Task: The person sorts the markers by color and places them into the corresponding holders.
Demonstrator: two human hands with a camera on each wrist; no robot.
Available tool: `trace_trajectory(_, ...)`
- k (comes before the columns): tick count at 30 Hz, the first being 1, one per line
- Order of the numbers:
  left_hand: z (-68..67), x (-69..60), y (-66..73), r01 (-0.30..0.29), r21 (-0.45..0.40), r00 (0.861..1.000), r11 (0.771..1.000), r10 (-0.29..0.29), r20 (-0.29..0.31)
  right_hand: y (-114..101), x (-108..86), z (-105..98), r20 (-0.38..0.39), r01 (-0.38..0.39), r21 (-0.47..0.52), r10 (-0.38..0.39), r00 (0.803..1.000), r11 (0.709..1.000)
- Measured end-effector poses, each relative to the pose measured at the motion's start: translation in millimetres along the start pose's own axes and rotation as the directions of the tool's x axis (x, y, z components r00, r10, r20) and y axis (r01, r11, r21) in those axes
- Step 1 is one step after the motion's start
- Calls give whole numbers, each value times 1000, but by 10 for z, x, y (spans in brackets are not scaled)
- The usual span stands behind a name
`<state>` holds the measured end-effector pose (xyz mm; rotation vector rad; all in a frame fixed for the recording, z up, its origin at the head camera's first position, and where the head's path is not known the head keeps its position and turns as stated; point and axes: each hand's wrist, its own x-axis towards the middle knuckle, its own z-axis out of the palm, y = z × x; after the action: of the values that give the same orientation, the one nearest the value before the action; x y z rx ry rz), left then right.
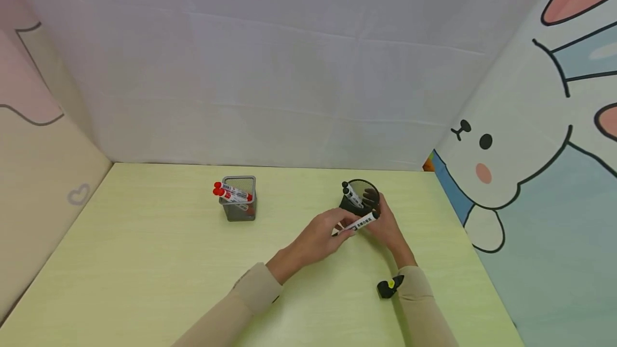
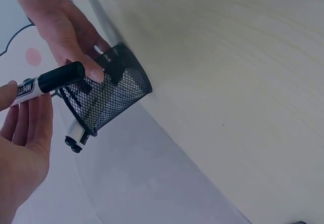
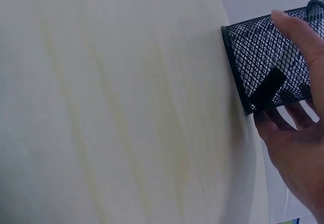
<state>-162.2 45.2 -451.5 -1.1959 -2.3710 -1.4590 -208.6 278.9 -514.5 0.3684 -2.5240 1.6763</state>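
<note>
A white whiteboard marker with a black cap (image 1: pixel 362 221) is pinched between the thumb and fingers of my left hand (image 1: pixel 322 236), just in front of a round black mesh pen cup (image 1: pixel 351 209). My right hand (image 1: pixel 388 226) grips that cup by its side, thumb and fingers around the mesh, as the right wrist view shows with the cup's wall (image 3: pixel 263 57). Inside the cup lean black-capped markers (image 1: pixel 353 196), their ends above the rim. In the left wrist view the held marker (image 2: pixel 48 80) is apart from the cup.
A square grey mesh pen holder (image 1: pixel 238 213) with several red-capped markers (image 1: pixel 233 193) stands to the left on the pale yellow table (image 1: pixel 193 283). A white cloth wall (image 1: pixel 289 95) rises behind the table. A small black object (image 1: pixel 387 288) shows at the right cuff.
</note>
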Motion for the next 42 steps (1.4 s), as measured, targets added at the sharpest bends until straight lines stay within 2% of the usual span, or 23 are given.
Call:
trace_trajectory(6, -20, 95, -25, 8, -31, 996, 999, -11, -87, 25, 13, 20, 20, -52, 71, 51, 998, 996)
trace_trajectory(15, -62, 235, -74, 51, -105, 982, 993, -69, -174, 22, 10, 59, 12, -125, 48, 124, 992, 991)
trace_trajectory(22, -122, 332, -113, 60, -120, 973, 991, -85, -212, 22, 2, 73, 17, -128, 62, 127, 992, 990)
trace_trajectory(30, -181, 446, -128, 55, -150, 961, 987, -93, -261, 24, 25, 84, 10, -130, 35, 130, 991, 991)
trace_trajectory(33, -193, 495, -124, 47, -146, 956, 988, -87, -281, -32, 26, 82, 17, -142, 56, 141, 990, 988)
trace_trajectory(37, -212, 569, -110, 41, -142, 950, 989, -83, -300, -229, 2, 59, 36, -155, 77, 153, 988, 985)
trace_trajectory(42, -234, 660, -78, 42, -162, 945, 986, -91, -313, -377, -30, 47, 47, -164, 60, 161, 986, 985)
